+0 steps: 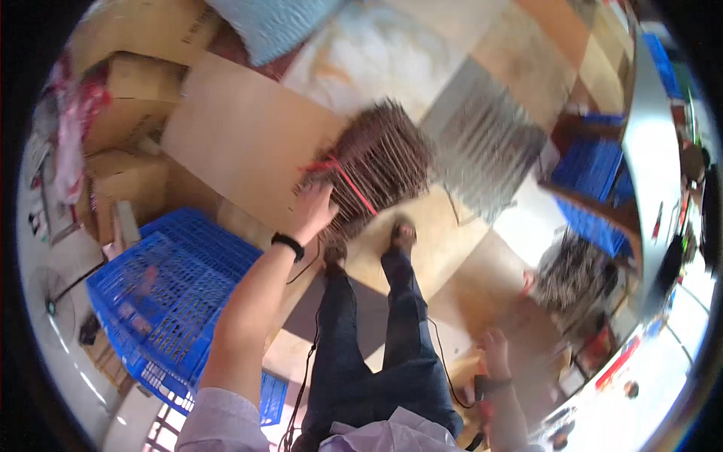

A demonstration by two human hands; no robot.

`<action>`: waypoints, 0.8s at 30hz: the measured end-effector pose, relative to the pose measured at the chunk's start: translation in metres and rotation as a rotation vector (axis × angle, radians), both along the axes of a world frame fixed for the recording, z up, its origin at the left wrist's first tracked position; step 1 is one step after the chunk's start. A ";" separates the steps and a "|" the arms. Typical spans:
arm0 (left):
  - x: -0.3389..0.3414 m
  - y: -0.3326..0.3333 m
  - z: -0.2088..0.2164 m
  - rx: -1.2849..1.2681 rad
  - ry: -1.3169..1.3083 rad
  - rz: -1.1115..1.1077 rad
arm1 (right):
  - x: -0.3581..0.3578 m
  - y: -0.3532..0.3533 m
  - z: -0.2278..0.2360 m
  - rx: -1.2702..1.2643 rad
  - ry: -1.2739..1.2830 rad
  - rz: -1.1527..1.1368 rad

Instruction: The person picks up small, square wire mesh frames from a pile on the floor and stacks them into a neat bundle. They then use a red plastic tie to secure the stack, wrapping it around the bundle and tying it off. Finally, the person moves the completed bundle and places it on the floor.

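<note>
A bundle of thin dark-brown strips (399, 151), tied with a red strap (354, 184), is just beyond my feet. My left hand (312, 215), with a black band at the wrist, reaches to the bundle's left end. Its fingers curl against that end beside the strap; the exact grip is blurred. My right hand (493, 350) is low at my right side, apart from the bundle. Its fingers look loosely spread and I see nothing in them, though motion smears them.
Blue plastic crates (173, 294) stand at my left, below stacked cardboard boxes (128, 120). A grey bundle (486, 139) lies beyond the brown one. At right are another grey pile (576, 275) and blue crates (591, 181) beneath a pale tabletop (651, 143). A dark cable (305, 377) hangs near my legs.
</note>
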State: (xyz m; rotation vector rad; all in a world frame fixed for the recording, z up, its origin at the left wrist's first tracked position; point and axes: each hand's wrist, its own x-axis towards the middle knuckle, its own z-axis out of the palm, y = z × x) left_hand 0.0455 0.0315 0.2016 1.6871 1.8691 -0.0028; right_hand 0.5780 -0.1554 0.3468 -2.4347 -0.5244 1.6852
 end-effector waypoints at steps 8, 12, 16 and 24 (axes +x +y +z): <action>0.142 -0.021 -0.125 0.102 0.068 -0.459 | -0.054 -0.142 -0.095 -0.213 -0.018 0.013; 0.154 -0.019 -0.174 0.077 0.151 -0.301 | -0.094 -0.145 -0.112 -0.122 0.160 -0.092; 0.151 -0.019 -0.192 0.305 0.253 -0.285 | -0.110 -0.146 -0.122 -0.118 0.134 -0.059; 0.070 0.003 -0.138 0.363 0.226 -0.250 | -0.074 -0.134 -0.084 -0.156 0.007 0.006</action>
